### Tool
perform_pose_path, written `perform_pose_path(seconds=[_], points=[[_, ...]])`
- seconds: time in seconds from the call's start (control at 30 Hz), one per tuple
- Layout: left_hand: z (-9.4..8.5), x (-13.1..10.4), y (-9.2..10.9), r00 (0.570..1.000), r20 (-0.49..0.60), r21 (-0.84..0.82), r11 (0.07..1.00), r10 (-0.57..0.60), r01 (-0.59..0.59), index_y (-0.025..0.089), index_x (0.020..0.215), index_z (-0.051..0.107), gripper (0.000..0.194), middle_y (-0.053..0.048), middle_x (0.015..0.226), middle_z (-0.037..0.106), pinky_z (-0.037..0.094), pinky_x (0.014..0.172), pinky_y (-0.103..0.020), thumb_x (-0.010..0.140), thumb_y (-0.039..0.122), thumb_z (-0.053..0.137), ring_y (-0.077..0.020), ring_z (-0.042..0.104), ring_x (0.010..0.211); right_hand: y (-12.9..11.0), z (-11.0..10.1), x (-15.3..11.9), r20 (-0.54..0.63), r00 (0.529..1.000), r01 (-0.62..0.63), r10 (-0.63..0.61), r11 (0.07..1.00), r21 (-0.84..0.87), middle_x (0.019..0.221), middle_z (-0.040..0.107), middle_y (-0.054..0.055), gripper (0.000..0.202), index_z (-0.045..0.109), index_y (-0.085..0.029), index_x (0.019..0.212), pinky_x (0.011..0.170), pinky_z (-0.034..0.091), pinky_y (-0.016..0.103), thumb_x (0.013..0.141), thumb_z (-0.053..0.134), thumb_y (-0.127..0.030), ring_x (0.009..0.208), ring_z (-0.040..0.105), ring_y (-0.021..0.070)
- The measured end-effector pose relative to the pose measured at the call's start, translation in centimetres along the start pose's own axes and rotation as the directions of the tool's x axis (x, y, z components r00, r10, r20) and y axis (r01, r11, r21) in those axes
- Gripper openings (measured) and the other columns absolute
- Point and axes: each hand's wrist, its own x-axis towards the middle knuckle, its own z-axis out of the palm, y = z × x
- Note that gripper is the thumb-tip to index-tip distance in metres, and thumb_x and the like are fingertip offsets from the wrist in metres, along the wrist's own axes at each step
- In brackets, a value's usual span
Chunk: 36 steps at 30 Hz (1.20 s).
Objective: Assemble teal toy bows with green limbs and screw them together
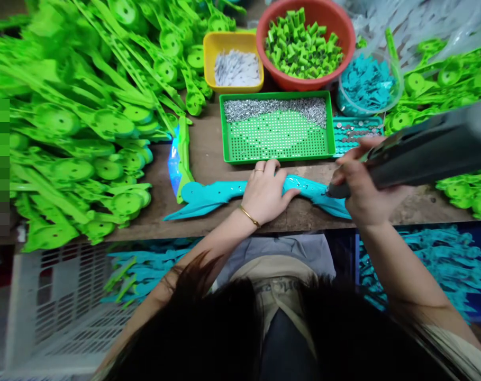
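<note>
A long turquoise plastic part [212, 194] lies across the front of the wooden bench, with small holes along its upper face. My left hand [264, 194] grips its middle, fingers over the far edge and thumb pointing right. In my right hand [369, 196] is a dark power screwdriver [426, 153], tilted with its body up to the right. Its tip meets the part near the right end; whether it sits on a screw is too small to tell. Beyond my left hand stands a green tray [278, 159] of small silver screws.
Green plastic parts [77, 169] heap up at left, more at right. Behind the tray are a yellow bin [206, 63], red bowl [264, 53], clear tub [399, 87] and teal tray [379, 127]. A green-and-blue piece [182, 159] stands nearby. Crates [21, 317] sit below the bench.
</note>
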Motion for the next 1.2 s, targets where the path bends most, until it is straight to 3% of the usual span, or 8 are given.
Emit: perform_pose_path(seconds=[0.17, 0.3, 0.37, 0.43, 0.57, 0.8, 1.0, 1.2], points=[[-0.5, -1.6, 1.0, 0.988, -0.154, 0.025, 0.999, -0.031, 0.035, 0.014, 0.120, 0.065, 0.035, -0.019, 0.131, 0.060, 0.043, 0.102, -0.053, 0.092, 0.034, 0.059, -0.0366, 0.051, 0.124, 2.0, 5.0, 6.4, -0.202, 0.947, 0.248, -0.248, 0.968, -0.024, 0.079, 0.065, -0.004, 0.058, 0.058, -0.026, 0.095, 0.043, 0.044, 0.028, 0.068, 0.067, -0.077, 0.045, 0.050, 0.0074], [1.7, -4.2, 4.0, 1.000, -0.025, -0.475, 0.880, 0.002, -0.013, 0.016, 0.109, 0.065, 0.025, -0.014, 0.105, 0.070, 0.054, 0.087, -0.039, 0.095, 0.031, 0.051, -0.0245, 0.067, 0.097, 6.3, 7.5, 8.8, -0.185, 0.961, 0.194, -0.207, 0.977, -0.085, 0.067, 0.061, -0.003, 0.068, 0.050, -0.028, 0.092, 0.046, 0.045, 0.033, 0.065, 0.054, -0.090, 0.046, 0.048, 0.0106], [3.4, -4.7, 5.7, 0.941, 0.338, -0.784, 0.549, -0.012, 0.289, 0.018, 0.108, 0.061, 0.022, -0.005, 0.080, 0.069, 0.055, 0.064, -0.028, 0.093, 0.033, 0.055, -0.0160, 0.066, 0.067, 7.2, 7.7, 8.6, -0.133, 0.977, 0.157, -0.169, 0.983, -0.093, 0.064, 0.059, -0.004, 0.067, 0.049, -0.028, 0.090, 0.049, 0.046, 0.035, 0.067, 0.053, -0.090, 0.047, 0.048, 0.0115], [4.6, -4.4, 7.0, 0.775, 0.631, -0.773, 0.120, 0.040, 0.623, 0.018, 0.103, 0.055, 0.018, 0.001, 0.067, 0.065, 0.051, 0.052, -0.024, 0.092, 0.032, 0.057, -0.0123, 0.061, 0.052, 7.2, 7.6, 8.1, -0.126, 0.981, 0.139, -0.145, 0.989, -0.053, 0.066, 0.059, -0.004, 0.065, 0.050, -0.029, 0.089, 0.050, 0.047, 0.036, 0.066, 0.055, -0.089, 0.047, 0.048, 0.0114], [5.3, -2.8, 8.6, 0.661, 0.743, -0.595, -0.346, 0.108, 0.725, 0.016, 0.080, 0.052, 0.026, -0.001, 0.064, 0.065, 0.053, 0.054, -0.021, 0.090, 0.035, 0.065, -0.0113, 0.065, 0.053, 6.7, 7.6, 7.3, -0.140, 0.974, 0.182, -0.177, 0.983, 0.026, 0.068, 0.058, -0.003, 0.056, 0.052, -0.030, 0.085, 0.046, 0.046, 0.035, 0.068, 0.064, -0.081, 0.045, 0.048, 0.0110], [4.9, -1.5, 9.8, 0.627, 0.777, -0.592, -0.394, -0.046, 0.704, 0.012, 0.073, 0.055, 0.030, -0.002, 0.057, 0.063, 0.052, 0.050, -0.022, 0.093, 0.033, 0.064, -0.0112, 0.062, 0.046, 4.8, 7.0, 7.8, -0.110, 0.973, 0.216, -0.205, 0.972, 0.097, 0.074, 0.062, -0.003, 0.047, 0.058, -0.027, 0.085, 0.046, 0.048, 0.032, 0.071, 0.071, -0.069, 0.046, 0.053, 0.0100], [5.3, -1.6, 10.4, 0.634, 0.762, -0.628, -0.386, -0.129, 0.676, 0.014, 0.074, 0.052, 0.028, 0.000, 0.055, 0.062, 0.050, 0.047, -0.020, 0.097, 0.029, 0.057, -0.0105, 0.062, 0.044, -1.1, 0.1, 4.7, -0.094, 0.965, 0.258, -0.245, 0.953, 0.157, 0.078, 0.066, -0.007, 0.015, 0.073, -0.033, 0.092, 0.041, 0.041, 0.023, 0.080, 0.074, -0.042, 0.048, 0.054, 0.0051], [5.8, -2.0, 10.7, 0.670, 0.722, -0.673, -0.400, -0.172, 0.623, 0.014, 0.076, 0.053, 0.033, -0.001, 0.058, 0.065, 0.052, 0.052, -0.022, 0.090, 0.040, 0.067, -0.0119, 0.064, 0.048, -1.1, -4.4, 0.7, -0.113, 0.960, 0.264, -0.256, 0.962, 0.065, 0.077, 0.065, -0.008, 0.018, 0.074, -0.042, 0.093, 0.037, 0.043, 0.026, 0.075, 0.076, -0.045, 0.043, 0.051, 0.0069]])
